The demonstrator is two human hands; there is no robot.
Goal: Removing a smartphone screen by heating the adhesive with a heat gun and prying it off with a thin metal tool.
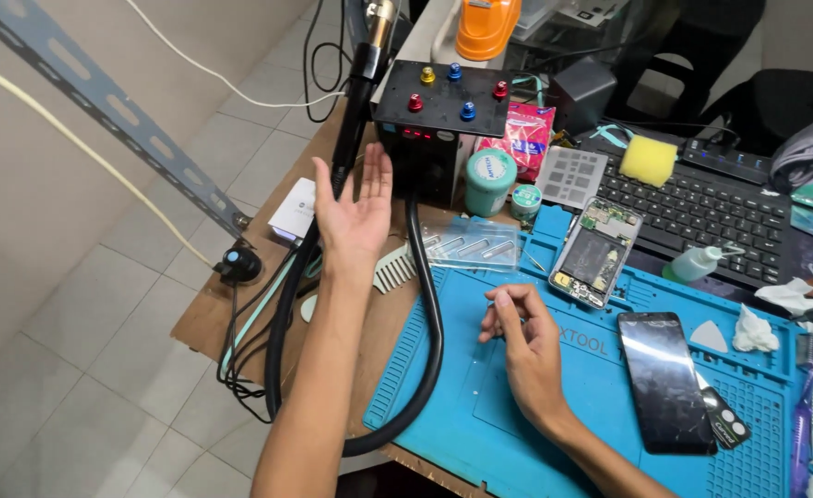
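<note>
The left hand [356, 210] is raised above the left edge of the counter [211, 314], palm up and fingers spread; its grip is wide open and holds nothing. The thing nearest to it is the black handle of the hot-air wand [356, 101], which stands nearly upright just on the far side of the fingertips, its long axis running from the top of the view down toward the hand. Whether the fingers touch the handle cannot be told; they look just beside it. From the handle's lower end a thick black hose [429, 304] loops down near the wrist and curves over the near left corner of the blue work mat [443, 415].

The right hand [524, 346] rests on the mat, well apart from the wand, fingers loosely curled with the forefinger and thumb close together; nothing can be seen held between them. So the left hand is by far the nearer to the handle.

To the right on the mat lie an opened phone body [596, 252] and a dark phone screen [664, 380]. A black control box [443, 115] stands beyond the wand.
</note>
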